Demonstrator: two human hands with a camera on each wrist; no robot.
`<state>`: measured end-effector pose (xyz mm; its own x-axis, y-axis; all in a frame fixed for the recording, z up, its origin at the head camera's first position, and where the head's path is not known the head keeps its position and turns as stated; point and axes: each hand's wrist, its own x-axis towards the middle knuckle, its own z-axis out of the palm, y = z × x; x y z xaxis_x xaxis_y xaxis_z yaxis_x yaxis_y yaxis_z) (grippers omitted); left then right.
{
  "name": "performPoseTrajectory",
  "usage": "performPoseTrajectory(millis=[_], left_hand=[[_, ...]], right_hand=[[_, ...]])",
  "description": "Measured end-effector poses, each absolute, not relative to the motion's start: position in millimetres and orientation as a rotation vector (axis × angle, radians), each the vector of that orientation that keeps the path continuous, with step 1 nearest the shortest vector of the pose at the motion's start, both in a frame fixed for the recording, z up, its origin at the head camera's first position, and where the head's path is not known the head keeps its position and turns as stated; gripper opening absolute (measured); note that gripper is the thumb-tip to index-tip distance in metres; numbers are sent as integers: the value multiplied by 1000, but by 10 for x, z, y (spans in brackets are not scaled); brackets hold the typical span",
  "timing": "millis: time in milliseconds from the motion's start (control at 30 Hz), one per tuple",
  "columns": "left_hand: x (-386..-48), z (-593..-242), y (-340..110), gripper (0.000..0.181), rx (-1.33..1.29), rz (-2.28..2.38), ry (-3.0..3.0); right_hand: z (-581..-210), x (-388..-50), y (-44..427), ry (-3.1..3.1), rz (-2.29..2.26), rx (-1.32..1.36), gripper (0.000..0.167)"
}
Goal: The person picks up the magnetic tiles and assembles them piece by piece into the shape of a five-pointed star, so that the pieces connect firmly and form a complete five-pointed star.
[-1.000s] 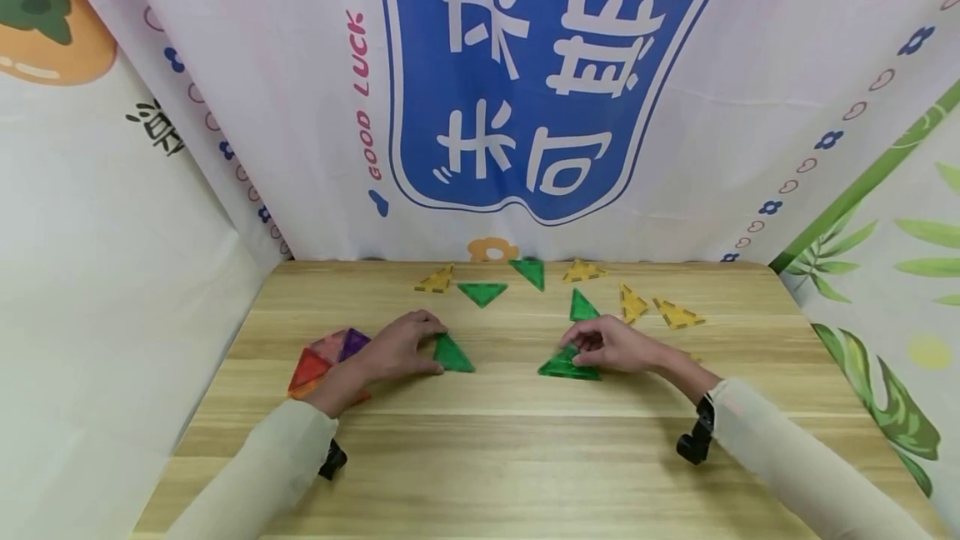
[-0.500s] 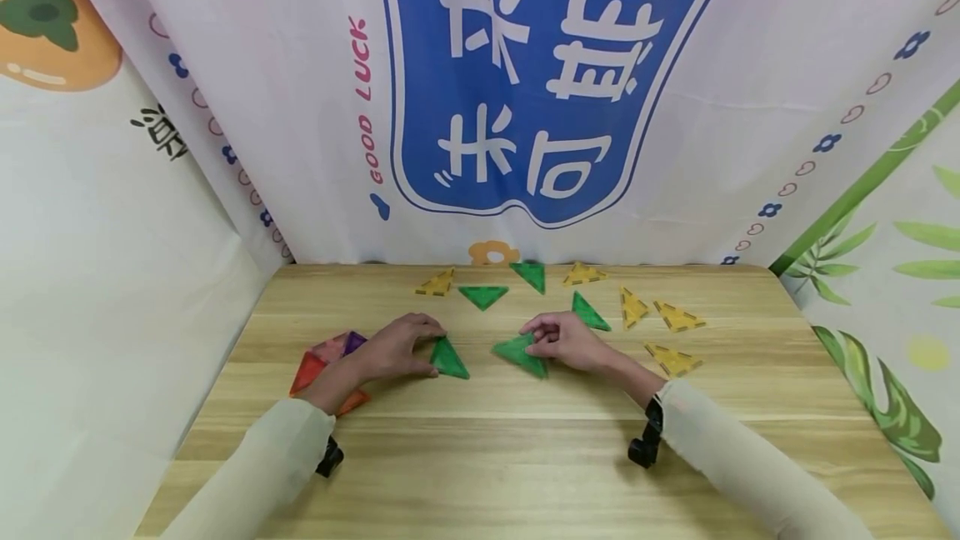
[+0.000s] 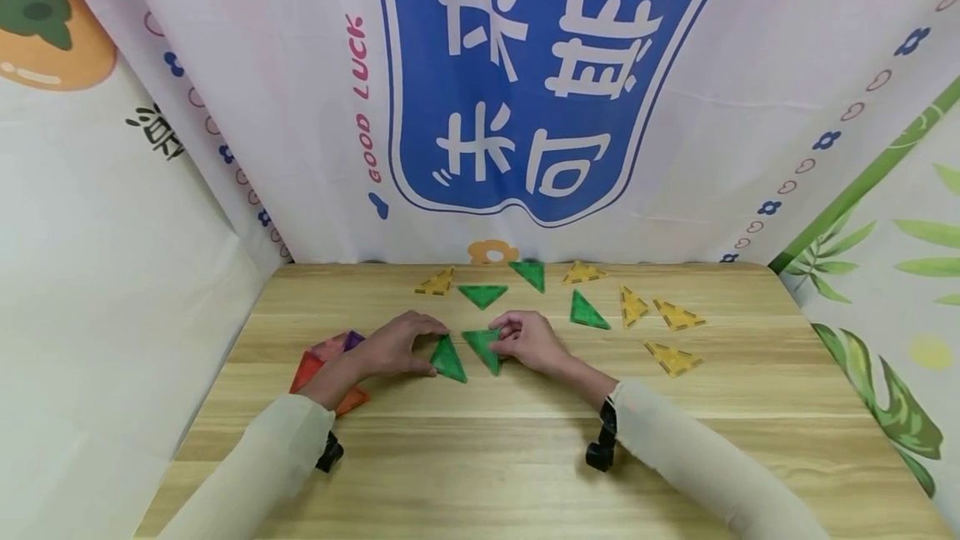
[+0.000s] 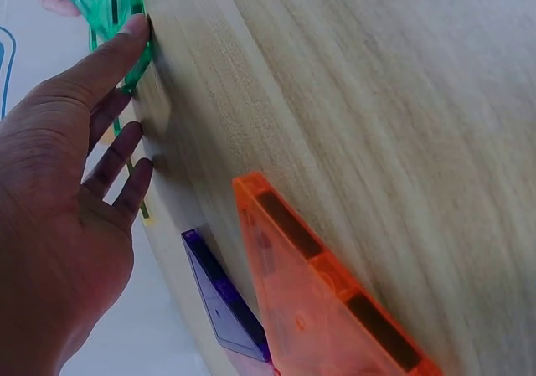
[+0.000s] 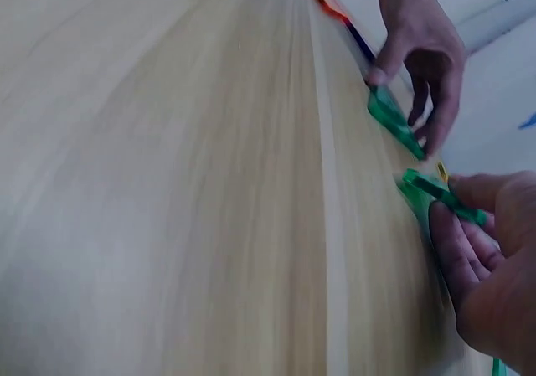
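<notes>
In the head view my left hand lies at a green triangular tile, thumb and fingertips at its corners; the right wrist view shows this tile flat on the wood between thumb and fingers. Just right of it, my right hand pinches a second green triangle between thumb and fingers, a narrow gap separating the two tiles. That pinched tile is slightly raised and tilted in the right wrist view. Red, pink, purple and orange tiles sit partly hidden under my left forearm.
Behind my hands lie three green triangles and yellow triangles, with more yellow ones to the right. The wooden table meets a printed cloth at its back edge.
My right hand has carried its green triangle leftward, close to the left hand's tile, and turned it. The left hand's tile has rotated slightly; that hand has barely moved.
</notes>
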<state>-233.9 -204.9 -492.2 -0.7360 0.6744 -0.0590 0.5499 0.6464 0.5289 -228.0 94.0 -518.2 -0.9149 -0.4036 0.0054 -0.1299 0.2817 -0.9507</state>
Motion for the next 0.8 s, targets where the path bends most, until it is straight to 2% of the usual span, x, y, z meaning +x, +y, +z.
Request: performPoseTrajectory(millis=[467,800], left_hand=[[-2414,-4878,-2063,63,1025,717,2573],[-2466,-4836,-2081,63,1079,727,2513]], right_hand=[[-5213,-2169,575,2484,-1629,-409,27],[-5198,-2136,579,2584,-1514,-584,25]])
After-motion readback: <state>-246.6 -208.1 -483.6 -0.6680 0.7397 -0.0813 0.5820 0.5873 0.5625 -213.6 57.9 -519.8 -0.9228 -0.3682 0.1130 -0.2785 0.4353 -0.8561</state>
